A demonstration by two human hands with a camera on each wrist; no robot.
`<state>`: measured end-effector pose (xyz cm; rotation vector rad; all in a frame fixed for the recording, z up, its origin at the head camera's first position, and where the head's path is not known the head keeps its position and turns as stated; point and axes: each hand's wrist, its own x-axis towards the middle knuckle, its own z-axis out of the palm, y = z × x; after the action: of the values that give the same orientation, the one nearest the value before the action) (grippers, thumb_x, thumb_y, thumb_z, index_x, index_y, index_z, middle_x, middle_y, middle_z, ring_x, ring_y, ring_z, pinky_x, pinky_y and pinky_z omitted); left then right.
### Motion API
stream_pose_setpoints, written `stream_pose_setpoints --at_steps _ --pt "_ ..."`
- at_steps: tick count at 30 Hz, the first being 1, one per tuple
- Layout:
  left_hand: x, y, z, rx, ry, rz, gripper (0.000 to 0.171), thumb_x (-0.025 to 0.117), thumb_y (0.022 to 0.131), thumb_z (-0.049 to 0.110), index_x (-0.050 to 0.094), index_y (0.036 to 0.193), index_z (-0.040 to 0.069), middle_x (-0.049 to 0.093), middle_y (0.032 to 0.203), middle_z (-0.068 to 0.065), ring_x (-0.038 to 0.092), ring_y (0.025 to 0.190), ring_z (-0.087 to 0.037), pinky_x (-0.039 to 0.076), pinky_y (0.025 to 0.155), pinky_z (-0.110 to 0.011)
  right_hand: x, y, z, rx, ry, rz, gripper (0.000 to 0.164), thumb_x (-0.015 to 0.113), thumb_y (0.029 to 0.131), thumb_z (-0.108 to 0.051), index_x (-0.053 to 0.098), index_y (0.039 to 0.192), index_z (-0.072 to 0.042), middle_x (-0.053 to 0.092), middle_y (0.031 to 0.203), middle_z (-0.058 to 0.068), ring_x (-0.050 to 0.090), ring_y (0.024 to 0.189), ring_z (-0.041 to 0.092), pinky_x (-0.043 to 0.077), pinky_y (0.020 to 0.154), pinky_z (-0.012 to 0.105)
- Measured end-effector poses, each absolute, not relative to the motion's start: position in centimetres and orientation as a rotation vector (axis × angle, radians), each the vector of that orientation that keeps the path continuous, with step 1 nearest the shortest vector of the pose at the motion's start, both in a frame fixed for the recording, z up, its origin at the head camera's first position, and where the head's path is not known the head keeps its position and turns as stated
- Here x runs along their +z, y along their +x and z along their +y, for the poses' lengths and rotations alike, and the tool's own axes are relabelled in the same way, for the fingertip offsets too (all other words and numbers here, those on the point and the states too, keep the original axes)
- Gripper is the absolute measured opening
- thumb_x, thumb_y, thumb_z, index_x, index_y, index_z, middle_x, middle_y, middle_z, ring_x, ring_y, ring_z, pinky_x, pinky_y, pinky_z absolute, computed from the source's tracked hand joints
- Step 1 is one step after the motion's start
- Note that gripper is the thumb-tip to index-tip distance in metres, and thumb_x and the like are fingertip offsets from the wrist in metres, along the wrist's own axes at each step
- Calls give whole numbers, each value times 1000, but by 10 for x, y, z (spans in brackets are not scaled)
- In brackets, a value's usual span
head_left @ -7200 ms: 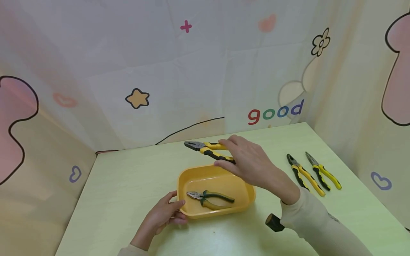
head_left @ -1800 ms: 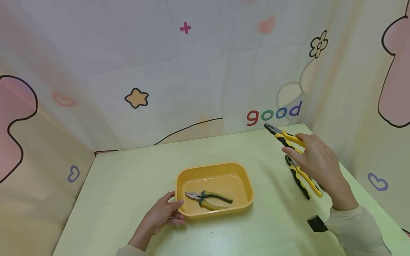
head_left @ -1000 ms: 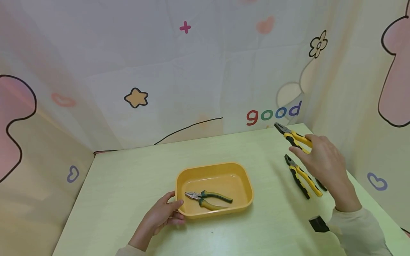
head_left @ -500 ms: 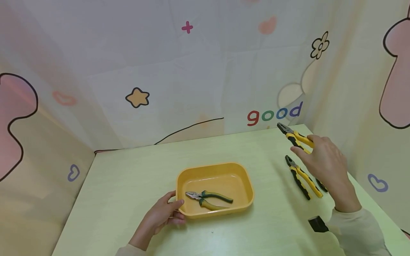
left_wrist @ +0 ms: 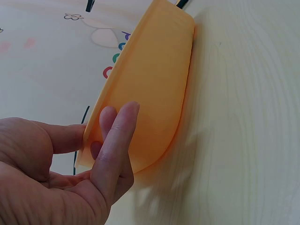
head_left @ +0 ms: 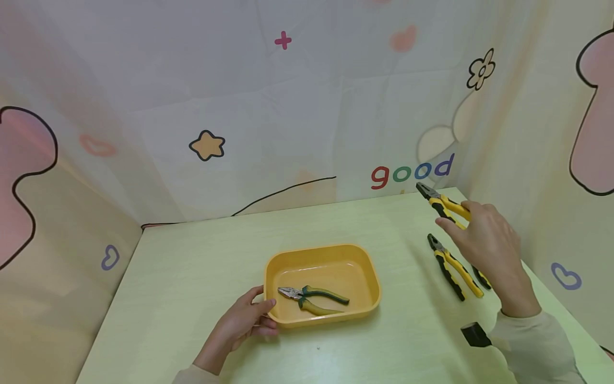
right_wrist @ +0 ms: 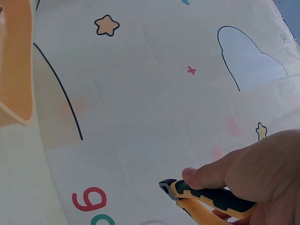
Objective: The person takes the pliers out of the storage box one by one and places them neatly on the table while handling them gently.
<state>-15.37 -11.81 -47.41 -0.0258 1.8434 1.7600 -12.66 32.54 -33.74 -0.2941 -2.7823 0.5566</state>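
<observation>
My left hand [head_left: 242, 321] holds the left end of a yellow plastic tray [head_left: 371, 266], thumb at the rim and fingers against the outer wall. Inside that tray lies a pair of green-and-yellow pliers [head_left: 314, 300], handles spread. Above the table at the right, my right hand [head_left: 491, 245] grips yellow-and-black combination pliers [head_left: 443, 207] by the handles, their head pointing up and left. In the right wrist view the thumb presses along a handle of these pliers [right_wrist: 211, 197]. Part of the grip is hidden behind the hand.
Another pair of yellow-and-black pliers [head_left: 453, 266] lies on the pale table [head_left: 192, 282] below my right hand. Beside it a further black-and-yellow handle [head_left: 481, 278] shows, mostly covered by the hand. A printed curtain [head_left: 268, 133] stands behind and at both sides.
Since the oldest frame, my right hand has carried the combination pliers from above the tray to the right, over the pliers on the table. Lately it barely moves. The left hand stays put.
</observation>
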Motion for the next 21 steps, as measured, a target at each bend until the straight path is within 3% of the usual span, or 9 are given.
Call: stream_pose_setpoints --at_steps 21 --pt "-473 -153 -117 1745 -44 1867 62 54 108 12 21 159 -4 64 97 -22 68 69 -18 66 68 -36 -331 -126 324 562 -333 -2756 75 65 99 -46 50 140 14 54 122 39 55 99 51 50 67 59"
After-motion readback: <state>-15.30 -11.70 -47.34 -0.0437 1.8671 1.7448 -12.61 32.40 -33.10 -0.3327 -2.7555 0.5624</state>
